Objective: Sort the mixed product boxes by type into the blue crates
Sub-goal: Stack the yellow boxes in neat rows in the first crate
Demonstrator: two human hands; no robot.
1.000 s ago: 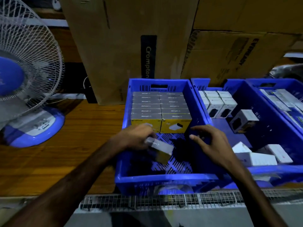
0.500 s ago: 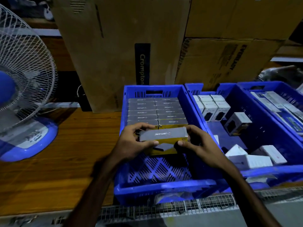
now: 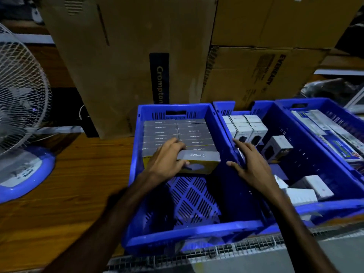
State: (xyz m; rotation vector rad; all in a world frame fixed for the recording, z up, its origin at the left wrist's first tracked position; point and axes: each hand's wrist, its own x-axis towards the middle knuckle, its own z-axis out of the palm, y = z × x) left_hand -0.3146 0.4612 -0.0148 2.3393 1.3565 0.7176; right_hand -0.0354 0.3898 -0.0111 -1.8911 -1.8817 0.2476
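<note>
Gripping a grey-topped, yellow-sided Lapcare box (image 3: 199, 161) in our left hand (image 3: 167, 161), we are holding our right hand (image 3: 251, 164) spread above the blue crate (image 3: 189, 233).

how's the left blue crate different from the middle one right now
The left crate holds grey-topped, yellow-sided boxes packed in tidy rows; the middle crate holds white boxes, some lined up at the back, others loose. The left hand grips a box in the left crate; the right hand hovers open by the middle one. Both are blue plastic.
</note>
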